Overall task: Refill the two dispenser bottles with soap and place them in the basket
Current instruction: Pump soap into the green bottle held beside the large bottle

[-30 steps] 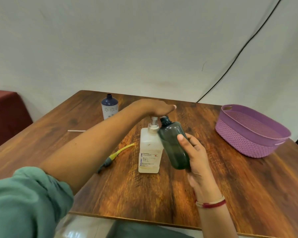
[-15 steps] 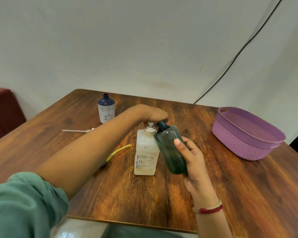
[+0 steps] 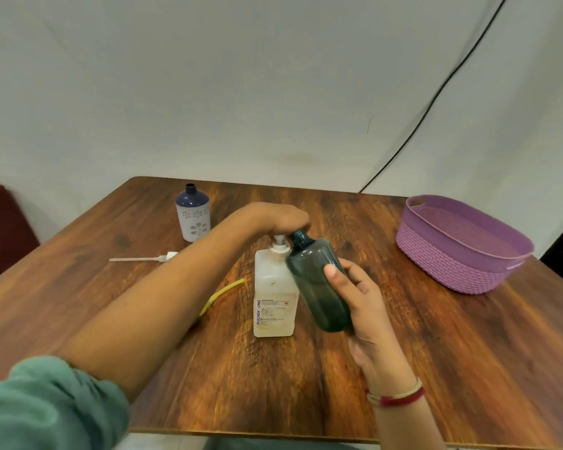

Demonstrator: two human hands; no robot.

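A white soap pump bottle (image 3: 273, 300) stands upright mid-table. My left hand (image 3: 278, 219) lies over its pump head and presses down on it, hiding the nozzle. My right hand (image 3: 359, 297) grips a dark green translucent dispenser bottle (image 3: 316, 280), tilted with its open neck against the pump spout under my left hand. A second dispenser bottle (image 3: 193, 216), navy on top and white with flowers, stands uncapped at the back left. The purple woven basket (image 3: 459, 254) sits at the right with nothing visible inside.
A white pump cap with its tube (image 3: 143, 258) lies on the wooden table (image 3: 468, 352) left of my forearm. A yellow pump tube (image 3: 223, 293) pokes out from behind that forearm. A black cable hangs down the white wall behind.
My left hand has dropped from a flat pose above the pump to pressing its head down. The green bottle stays tilted at the spout in my right hand.
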